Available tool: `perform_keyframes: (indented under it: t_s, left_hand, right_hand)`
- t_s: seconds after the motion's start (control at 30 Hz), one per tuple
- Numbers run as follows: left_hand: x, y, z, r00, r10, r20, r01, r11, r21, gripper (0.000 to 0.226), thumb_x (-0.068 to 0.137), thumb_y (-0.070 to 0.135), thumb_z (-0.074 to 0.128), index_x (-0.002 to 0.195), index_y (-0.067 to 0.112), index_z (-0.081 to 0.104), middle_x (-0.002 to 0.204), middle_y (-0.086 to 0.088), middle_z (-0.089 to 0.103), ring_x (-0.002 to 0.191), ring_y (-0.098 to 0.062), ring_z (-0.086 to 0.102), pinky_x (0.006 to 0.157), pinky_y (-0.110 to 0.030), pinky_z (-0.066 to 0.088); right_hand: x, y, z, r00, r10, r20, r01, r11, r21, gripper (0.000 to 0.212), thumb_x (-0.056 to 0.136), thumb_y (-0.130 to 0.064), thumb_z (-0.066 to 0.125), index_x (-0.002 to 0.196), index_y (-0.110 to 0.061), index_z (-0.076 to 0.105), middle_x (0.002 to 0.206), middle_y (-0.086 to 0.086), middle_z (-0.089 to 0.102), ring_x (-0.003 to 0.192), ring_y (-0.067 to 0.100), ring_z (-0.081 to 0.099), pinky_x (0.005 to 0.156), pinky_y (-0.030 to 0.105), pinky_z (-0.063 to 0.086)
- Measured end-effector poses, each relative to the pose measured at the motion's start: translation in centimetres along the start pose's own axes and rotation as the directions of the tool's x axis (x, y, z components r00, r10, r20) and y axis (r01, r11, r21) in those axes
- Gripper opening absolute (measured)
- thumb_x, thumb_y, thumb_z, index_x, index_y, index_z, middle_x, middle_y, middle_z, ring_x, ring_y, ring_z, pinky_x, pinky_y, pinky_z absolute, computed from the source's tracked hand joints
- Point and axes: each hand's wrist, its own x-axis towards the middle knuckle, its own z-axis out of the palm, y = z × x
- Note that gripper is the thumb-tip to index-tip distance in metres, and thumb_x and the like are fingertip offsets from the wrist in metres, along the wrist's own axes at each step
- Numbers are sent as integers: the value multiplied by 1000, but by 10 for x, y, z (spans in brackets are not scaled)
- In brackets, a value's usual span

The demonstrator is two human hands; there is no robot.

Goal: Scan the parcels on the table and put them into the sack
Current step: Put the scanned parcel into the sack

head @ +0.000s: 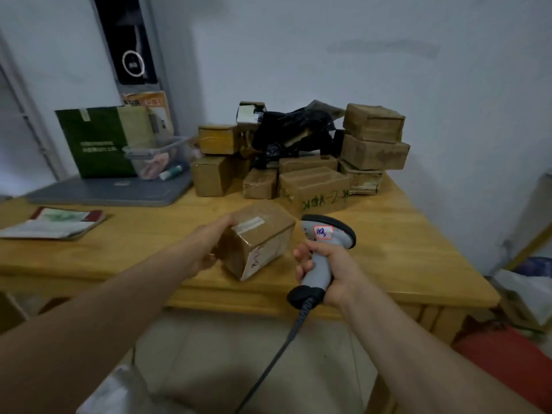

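Head view: my left hand (pixel 210 246) grips the taped parcel (pixel 260 239), stiff and likely light, by its nine-o'clock side, my right hand (pixel 331 271) clasping the barcode scanner (pixel 330 234).

scanner (pixel 339 238) sticker (pixel 322 232): handwritten "110" | large box (pixel 313 191) front: green marker writing, unclear

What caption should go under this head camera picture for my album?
Left hand holds a taped parcel while right hand grips a grey scanner beside it.

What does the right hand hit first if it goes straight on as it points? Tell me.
Probably the parcel held in the left hand; the right hand, gripping the scanner, aims along its forearm at it. Depth is unclear.
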Motion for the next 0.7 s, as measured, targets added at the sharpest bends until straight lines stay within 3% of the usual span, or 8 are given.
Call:
perform_keyframes:
  t_s: [0.1,0.17,0.27,0.33,0.43,0.53,0.6,0.7]
  left_hand:
    - [-6,-15,-10,975,171,-144,-153,980,130,65,93,43,55,146,11,36,142,-11,44,129,-30,42,105,-37,33]
    - [-7,-14,-11,953,282,-109,-247,935,253,87,84,59,61,152,19,24,154,-10,30,139,-30,32,110,-41,31]
    - [-3,-13,-5,964,263,-22,-196,767,611,117,56,79,69,147,17,28,146,-15,34,133,-34,35,107,-46,38]
    - [0,-15,1,955,290,-66,-157,681,715,101,60,66,75,138,16,36,134,-14,41,123,-32,42,100,-42,44]
    - [-1,-12,0,945,290,-150,-150,792,591,72,68,42,81,123,12,45,122,-12,50,111,-27,50,89,-38,51]
    - [-2,-13,-20,976,185,-113,-158,964,213,59,70,25,82,111,7,45,112,-10,56,105,-26,55,83,-36,51]
    - [-5,-16,-36,983,158,-91,-154,987,45,62,67,21,83,115,3,48,110,-13,63,102,-25,61,86,-37,54]
    - [-14,-21,-55,981,170,-94,-176,982,-66,53,70,11,80,115,0,54,104,-14,67,92,-21,65,72,-26,53]
  right_hand:
    - [-13,21,8,1000,11,-12,-12,1000,-10,20,91,-13,57,73,-4,57,58,6,63,33,8,44,43,19,47]
    - [-21,28,10,1000,4,-26,-5,1000,-29,20,91,-12,57,72,-4,57,57,6,63,33,8,44,43,19,47]
    - [-30,32,9,999,-15,-45,12,997,-76,12,90,-12,59,79,-6,58,58,7,64,32,8,45,42,19,48]
    - [-35,32,8,998,-29,-59,22,992,-121,7,89,-11,59,86,-6,57,59,7,64,32,8,45,41,20,48]
    - [-43,32,6,997,-64,-53,52,980,-189,8,88,-11,60,92,-7,55,56,5,61,33,9,43,39,20,46]
    - [-49,35,10,995,-94,-16,88,970,-225,10,87,-9,61,85,-10,51,54,4,55,33,9,39,38,19,41]
    - [-53,42,18,996,-86,8,85,963,-256,13,86,-9,62,82,-11,49,53,3,52,33,9,38,38,19,39]
    - [-55,55,35,997,-62,51,74,959,-275,16,82,-9,65,78,-11,50,54,4,51,34,10,38,38,19,39]
